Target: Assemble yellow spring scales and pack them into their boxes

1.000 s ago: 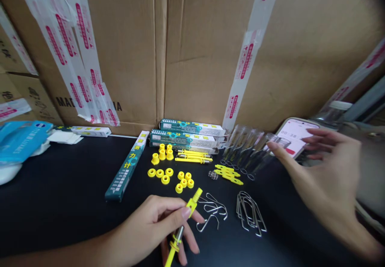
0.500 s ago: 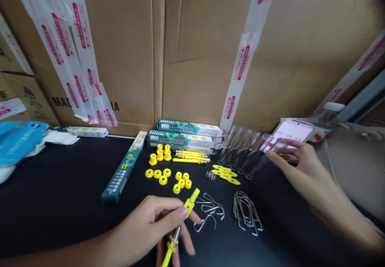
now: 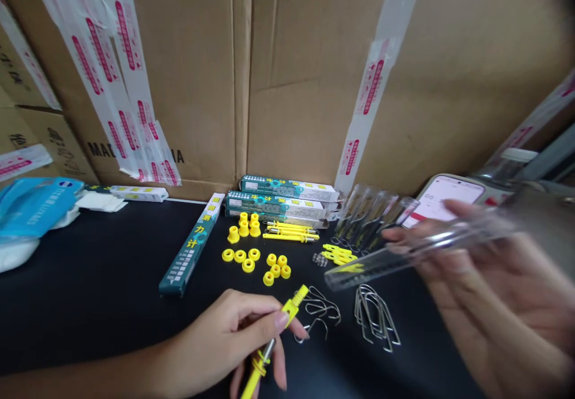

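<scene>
My left hand (image 3: pixel 233 333) is closed around a yellow spring scale rod (image 3: pixel 293 305) with a metal section, its ribbed tip pointing up and to the right. In my right hand (image 3: pixel 485 309) is a clear plastic tube (image 3: pixel 395 254), tilted, its lower end towards the middle of the table; motion blurs this hand. Behind it stand several more clear tubes (image 3: pixel 359 216). Bent wire hooks (image 3: pixel 322 306) lie just beyond my left fingertips, and larger wire loops (image 3: pixel 375 318) are between the hands. Yellow flat tabs (image 3: pixel 336 256) and small springs (image 3: pixel 319 260) lie near the tube's lower end.
Yellow collars (image 3: pixel 244 229), rings (image 3: pixel 248 265) and small caps (image 3: pixel 268 278) are grouped mid-table beside yellow rods (image 3: pixel 290 236). Printed boxes (image 3: pixel 193 243) lie behind and to the left. A phone (image 3: pixel 444 198) is at the back right. Cardboard (image 3: pixel 296 117) walls the rear.
My right hand has lifted a clear tube away from the row and brought it nearer, towards the middle. My left hand keeps its hold on the rod. The view has shifted slightly.
</scene>
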A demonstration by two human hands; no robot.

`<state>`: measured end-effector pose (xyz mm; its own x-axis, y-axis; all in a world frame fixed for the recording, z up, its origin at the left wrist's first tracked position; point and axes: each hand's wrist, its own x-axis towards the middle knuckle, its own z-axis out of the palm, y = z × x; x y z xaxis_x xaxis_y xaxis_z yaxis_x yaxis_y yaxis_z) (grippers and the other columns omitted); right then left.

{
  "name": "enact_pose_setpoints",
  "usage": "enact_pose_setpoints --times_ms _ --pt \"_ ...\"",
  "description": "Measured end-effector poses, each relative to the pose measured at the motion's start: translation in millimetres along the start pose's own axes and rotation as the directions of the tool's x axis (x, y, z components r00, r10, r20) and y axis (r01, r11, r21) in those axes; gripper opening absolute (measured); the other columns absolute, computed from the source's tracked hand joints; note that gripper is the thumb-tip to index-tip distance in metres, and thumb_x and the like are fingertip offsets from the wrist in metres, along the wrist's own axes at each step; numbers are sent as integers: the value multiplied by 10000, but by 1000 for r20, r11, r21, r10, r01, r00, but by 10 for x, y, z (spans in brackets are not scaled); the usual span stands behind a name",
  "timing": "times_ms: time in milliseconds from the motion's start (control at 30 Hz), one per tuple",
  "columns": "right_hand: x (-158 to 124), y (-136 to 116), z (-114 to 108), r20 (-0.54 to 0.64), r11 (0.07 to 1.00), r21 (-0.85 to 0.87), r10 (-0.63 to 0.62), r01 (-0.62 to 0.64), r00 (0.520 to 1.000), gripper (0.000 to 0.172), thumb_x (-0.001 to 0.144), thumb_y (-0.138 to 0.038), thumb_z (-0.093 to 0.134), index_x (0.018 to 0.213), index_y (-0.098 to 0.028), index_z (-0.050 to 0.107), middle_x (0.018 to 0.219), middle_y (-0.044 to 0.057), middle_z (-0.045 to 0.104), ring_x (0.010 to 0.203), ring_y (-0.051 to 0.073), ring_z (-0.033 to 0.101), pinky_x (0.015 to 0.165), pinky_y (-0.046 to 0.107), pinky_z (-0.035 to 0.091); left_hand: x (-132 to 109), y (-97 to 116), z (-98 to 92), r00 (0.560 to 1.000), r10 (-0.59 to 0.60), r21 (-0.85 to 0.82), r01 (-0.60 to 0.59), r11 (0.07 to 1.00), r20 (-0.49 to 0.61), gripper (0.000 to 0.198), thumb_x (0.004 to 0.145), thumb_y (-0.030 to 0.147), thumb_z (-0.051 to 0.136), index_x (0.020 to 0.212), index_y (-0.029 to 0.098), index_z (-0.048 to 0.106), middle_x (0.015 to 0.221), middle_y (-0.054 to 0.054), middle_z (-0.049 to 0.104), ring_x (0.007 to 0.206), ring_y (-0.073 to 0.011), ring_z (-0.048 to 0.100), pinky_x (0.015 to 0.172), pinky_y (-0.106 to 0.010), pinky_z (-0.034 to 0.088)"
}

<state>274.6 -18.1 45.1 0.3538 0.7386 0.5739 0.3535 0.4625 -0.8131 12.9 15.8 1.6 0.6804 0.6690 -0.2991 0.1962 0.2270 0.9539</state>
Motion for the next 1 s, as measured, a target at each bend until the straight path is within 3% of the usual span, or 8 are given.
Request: enact_pose_setpoints --times_ms 67,133,400,567,767,833,900,1000 --pt "-31 22 98 65 951 245 179 -189 982 319 882 -412 799 1196 -389 753 1023 29 809 982 253 815 912 287 660 -1 8 1 1000 1 27 -1 1000 2 538 982 669 556 1089 182 760 694 0 740 398 -58 516 368 -116 399" --pt "-49 62 160 142 867 370 303 -334 942 320 840 -386 853 1152 -373 781 1031 11 831 996 218 818 891 203 638 -5 15 1 1000 4 57 -5 998 3 536 992 657 546 1103 180 765 696 0 737 394 -55 497 368 -116 387" --pt "-161 191 220 333 726 379 471 -573 817 478 813 -437 884 1247 -321 723 1164 76 834 1167 279 764 991 304 614 -22 14 8 1000 27 94 -28 995 10 393 1006 509 584 1092 167 759 748 -9 757 415 -55 488 372 -113 397" --pt "-215 233 225 411 650 395 507 -649 758 504 858 -411 855 1319 -314 678 1234 74 805 1254 279 712 1100 354 550 17 16 5 998 -11 80 17 997 -65 187 965 342 616 1060 184 643 687 44 726 342 -47 495 319 -101 378" --pt "-313 314 341 497 556 452 491 -697 715 292 921 -359 809 1203 -312 749 1133 28 825 1172 207 749 1087 313 556 41 -35 -32 998 -23 8 24 1000 -64 441 913 412 708 1273 190 585 683 55 734 370 -67 568 322 -104 423" --pt "-315 319 371 492 559 464 483 -687 725 279 906 -359 825 1172 -299 765 1101 28 831 1129 196 762 1068 305 568 44 -55 -37 998 -33 -21 32 999 -49 397 883 395 733 1206 180 651 676 54 728 388 -75 596 330 -115 451" --pt "-310 309 378 481 567 468 480 -678 733 306 874 -376 854 1158 -290 775 1102 36 833 1121 208 765 1065 334 574 42 -59 -31 998 -44 -24 43 999 -41 217 859 307 722 1023 165 720 664 46 724 401 -79 614 333 -119 465" --pt "-330 276 376 496 568 432 499 -700 711 374 860 -425 859 1193 -281 770 1147 64 832 1190 241 740 1118 393 536 38 -35 -18 999 -35 -12 34 999 -42 114 844 263 720 831 150 715 662 23 728 394 -74 614 319 -109 435"
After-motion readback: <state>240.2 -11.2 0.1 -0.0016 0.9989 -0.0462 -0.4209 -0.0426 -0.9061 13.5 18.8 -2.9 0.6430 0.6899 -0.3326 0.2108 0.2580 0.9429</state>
